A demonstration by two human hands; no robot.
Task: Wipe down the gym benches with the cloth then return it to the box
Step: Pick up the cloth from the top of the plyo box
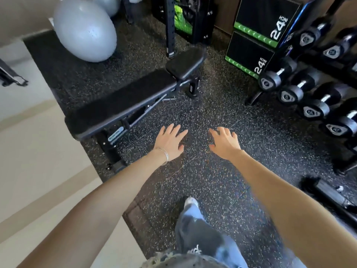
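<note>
A black padded gym bench (123, 101) lies flat on the speckled rubber floor, running from lower left to upper right, with its separate seat pad (183, 63) at the far end. My left hand (171, 141) is stretched out palm down, fingers spread, holding nothing, just right of the bench's near end. My right hand (225, 142) is held the same way beside it, also holding nothing. Both hover over the floor, apart from the bench. No cloth and no box are in view.
A dumbbell rack (313, 97) fills the right side. Black-and-green plyo boxes (257, 33) stand at the back right. A grey exercise ball (85, 29) sits behind the bench. A black upright post (171, 26) rises past the seat pad. Pale flooring (38, 151) lies left.
</note>
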